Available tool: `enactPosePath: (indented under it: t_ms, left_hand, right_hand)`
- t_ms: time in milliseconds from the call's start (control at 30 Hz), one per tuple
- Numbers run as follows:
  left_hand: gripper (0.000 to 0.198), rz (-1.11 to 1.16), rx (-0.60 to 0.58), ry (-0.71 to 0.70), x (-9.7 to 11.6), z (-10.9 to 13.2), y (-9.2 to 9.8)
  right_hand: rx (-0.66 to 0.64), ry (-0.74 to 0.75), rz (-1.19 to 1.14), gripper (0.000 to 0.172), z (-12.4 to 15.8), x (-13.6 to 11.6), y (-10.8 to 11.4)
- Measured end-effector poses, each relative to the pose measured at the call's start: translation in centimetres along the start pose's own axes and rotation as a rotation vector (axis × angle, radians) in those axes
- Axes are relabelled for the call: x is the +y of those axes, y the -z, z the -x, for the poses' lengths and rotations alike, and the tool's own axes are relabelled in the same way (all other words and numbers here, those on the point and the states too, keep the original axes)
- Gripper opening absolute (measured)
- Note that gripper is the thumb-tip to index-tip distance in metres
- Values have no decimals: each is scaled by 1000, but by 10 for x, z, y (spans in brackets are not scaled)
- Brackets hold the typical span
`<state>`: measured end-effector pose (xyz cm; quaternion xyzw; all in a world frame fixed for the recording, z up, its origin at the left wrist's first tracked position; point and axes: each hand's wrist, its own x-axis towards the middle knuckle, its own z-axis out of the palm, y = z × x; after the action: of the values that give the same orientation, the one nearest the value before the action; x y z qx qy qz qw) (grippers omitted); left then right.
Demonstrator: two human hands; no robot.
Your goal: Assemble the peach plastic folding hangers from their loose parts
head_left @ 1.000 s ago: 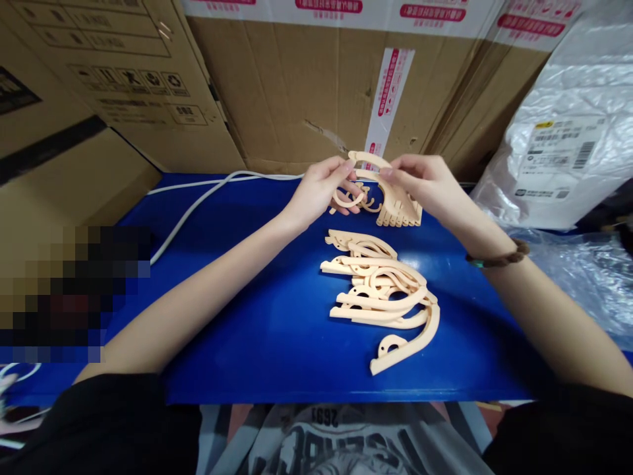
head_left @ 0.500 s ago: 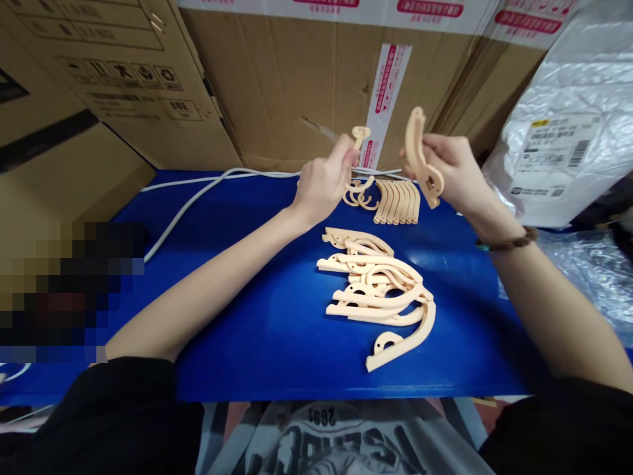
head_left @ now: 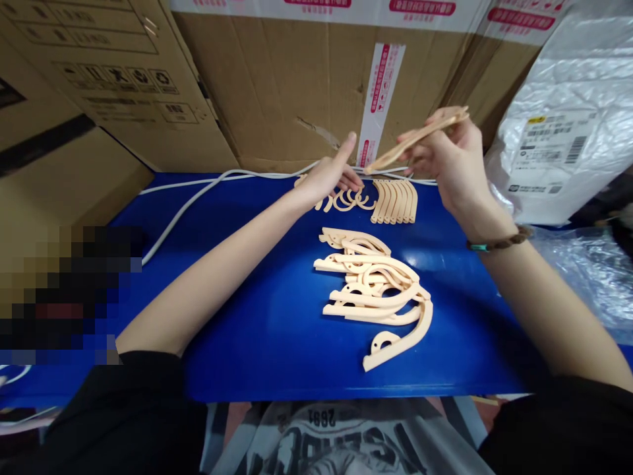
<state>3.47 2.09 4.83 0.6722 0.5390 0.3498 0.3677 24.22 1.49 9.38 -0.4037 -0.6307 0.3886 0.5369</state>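
Since half a second ago the left hand (head_left: 329, 179) has let go of its upright hook and opened, thumb raised, above the loose hooks (head_left: 341, 208), while the curved piece (head_left: 414, 139) in the right hand (head_left: 451, 155) has swung edge-on. The right fingers grasp that piece, its tip slanting down left of the grip; below the grip lie the row of curved strips (head_left: 394, 201) and, nearer the body, the beige pile (head_left: 376, 301)

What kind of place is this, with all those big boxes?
Probably a packing or assembly corner, though I can't be sure. Taped cardboard boxes stand behind the blue table, a plastic-wrapped package with a printed label is at the right, and beige curved parts lie piled on the table.
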Motion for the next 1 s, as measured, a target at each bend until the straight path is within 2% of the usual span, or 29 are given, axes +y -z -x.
enactPosePath:
  t_ms: [67, 100, 167, 233, 300, 433, 567, 700, 767, 867, 1000]
  left_hand:
    - [56, 304, -188, 26, 5, 5, 4]
    - [46, 412, -223, 20, 6, 7, 6]
    - [33, 551, -206, 14, 8, 11, 8]
    - [36, 618, -182, 62, 9, 13, 6]
    - [38, 648, -214, 125, 11, 15, 3]
    - [24, 663, -260, 88, 15, 17, -3]
    - [21, 625, -148, 59, 12, 16, -6]
    - [21, 506, 13, 67, 11, 15, -8]
    - [23, 469, 42, 64, 14, 17, -10]
    - [26, 432, -31, 53, 21, 22, -11]
    - [31, 294, -104, -29, 25, 25, -12]
  right_hand:
    - [-6, 116, 16, 37, 1, 2, 0]
    - [-21, 162, 52, 37, 1, 4, 0]
    - [-67, 212, 144, 34, 2, 6, 1]
    - [-88, 249, 199, 31, 4, 7, 0]
    - [-89, 299, 235, 28, 8, 5, -1]
    - [-145, 316, 417, 14, 18, -1, -3]
    - [-174, 342, 586, 17, 19, -2, -2]
    - [-82, 377, 1010, 25, 16, 3, -3]
    - [-89, 384, 1179, 28, 17, 6, -5]
    - [-131, 430, 1336, 31, 20, 8, -10]
    - [-160, 466, 1384, 39, 26, 11, -17]
